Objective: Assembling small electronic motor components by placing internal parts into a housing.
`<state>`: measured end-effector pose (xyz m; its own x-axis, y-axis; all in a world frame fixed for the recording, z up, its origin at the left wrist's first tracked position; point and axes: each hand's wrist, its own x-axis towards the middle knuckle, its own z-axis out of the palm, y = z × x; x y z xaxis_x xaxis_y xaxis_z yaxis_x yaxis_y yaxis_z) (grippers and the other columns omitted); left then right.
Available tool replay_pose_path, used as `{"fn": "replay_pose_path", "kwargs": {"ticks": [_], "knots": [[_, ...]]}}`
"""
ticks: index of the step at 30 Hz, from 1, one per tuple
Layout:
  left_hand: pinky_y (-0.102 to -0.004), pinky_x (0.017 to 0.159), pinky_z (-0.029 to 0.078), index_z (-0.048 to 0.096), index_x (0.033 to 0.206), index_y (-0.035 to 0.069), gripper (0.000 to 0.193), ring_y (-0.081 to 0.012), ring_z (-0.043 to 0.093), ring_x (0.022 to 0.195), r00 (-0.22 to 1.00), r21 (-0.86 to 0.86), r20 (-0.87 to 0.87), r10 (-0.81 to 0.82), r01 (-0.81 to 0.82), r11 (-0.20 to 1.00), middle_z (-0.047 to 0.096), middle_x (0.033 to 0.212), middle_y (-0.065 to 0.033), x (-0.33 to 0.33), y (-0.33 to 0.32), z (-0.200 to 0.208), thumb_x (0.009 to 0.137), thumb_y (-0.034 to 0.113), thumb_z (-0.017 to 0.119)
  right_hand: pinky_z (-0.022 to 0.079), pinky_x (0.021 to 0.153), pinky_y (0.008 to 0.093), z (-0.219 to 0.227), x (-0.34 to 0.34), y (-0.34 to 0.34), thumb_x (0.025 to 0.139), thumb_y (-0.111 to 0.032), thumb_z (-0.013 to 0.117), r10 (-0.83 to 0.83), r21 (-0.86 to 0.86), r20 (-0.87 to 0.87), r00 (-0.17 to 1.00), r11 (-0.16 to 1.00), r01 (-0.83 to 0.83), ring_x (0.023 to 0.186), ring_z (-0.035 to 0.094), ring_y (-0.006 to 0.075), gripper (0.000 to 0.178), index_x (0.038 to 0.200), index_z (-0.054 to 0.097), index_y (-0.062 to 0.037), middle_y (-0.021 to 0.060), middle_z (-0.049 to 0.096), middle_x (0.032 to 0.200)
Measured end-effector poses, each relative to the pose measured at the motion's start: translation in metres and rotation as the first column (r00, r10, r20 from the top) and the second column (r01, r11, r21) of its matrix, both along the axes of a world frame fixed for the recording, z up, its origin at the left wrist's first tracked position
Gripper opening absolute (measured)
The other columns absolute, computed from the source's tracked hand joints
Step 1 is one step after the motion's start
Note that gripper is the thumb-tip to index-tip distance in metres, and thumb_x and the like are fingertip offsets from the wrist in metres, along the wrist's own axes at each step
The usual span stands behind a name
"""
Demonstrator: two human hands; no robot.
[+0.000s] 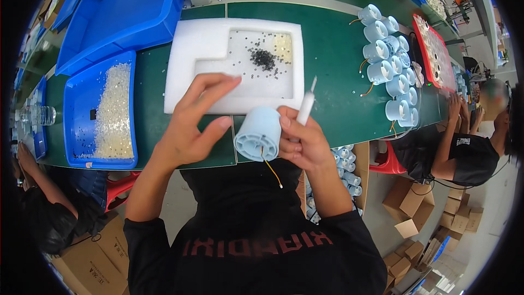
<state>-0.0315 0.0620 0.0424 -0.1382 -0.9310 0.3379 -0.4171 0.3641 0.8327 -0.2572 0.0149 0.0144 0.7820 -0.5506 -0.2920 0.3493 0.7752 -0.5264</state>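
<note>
A light blue, cup-shaped plastic housing (257, 134) hangs tilted before my chest, its spoked end toward me. A thin orange-yellow wire with a small white plug (272, 173) trails down from it. My right hand (303, 141) grips the housing's right side and also holds a white pen-shaped tool (307, 107), whose thin metal tip points up and away. Left of the housing, my left hand (195, 121) is open, thumb and fingers apart, with nothing in it. Beyond my hands lies a white foam tray (185, 49) with small black rings (263, 60) scattered in its recess.
Several similar blue housings (376, 52) stand at the table's right, beside a red tray (427, 38). On the left is a blue bin (76, 125) of small translucent pieces, below a larger blue bin (125, 5). An open box of housings (349, 172) sits below the table edge. Other people work at both sides.
</note>
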Motion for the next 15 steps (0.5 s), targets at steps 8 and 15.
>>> {"fn": "replay_pose_path", "kwargs": {"ticks": [8,15], "knots": [[-0.0276,0.087,0.047,0.051,0.123,-0.001,0.039,-0.0154,0.058,0.099,0.822,0.27,-0.563,0.082,0.09,0.959,0.059,0.111,-0.0102,0.025,-0.044,-0.005,0.088,0.016,0.057,0.038,0.047,0.0214,0.043,0.03,-0.079,0.086,-0.007,0.054,-0.311,-0.694,-0.273,0.91,0.719,0.038,0.054,0.045,0.0083,0.056,0.136,0.028,-0.0081,0.006,0.058,0.076],[-0.0295,0.083,0.052,0.05,0.125,0.002,0.043,-0.0145,0.059,0.095,0.614,0.337,-0.757,0.221,0.077,0.938,0.06,0.104,-0.0086,0.02,-0.055,-0.026,0.088,0.021,0.06,0.05,0.06,0.0263,0.029,0.027,-0.132,0.091,-0.011,0.051,-0.423,-0.438,-0.04,0.905,0.822,0.365,0.072,0.062,0.0139,0.041,0.131,0.041,-0.005,0.0118,0.065,0.089]]}}
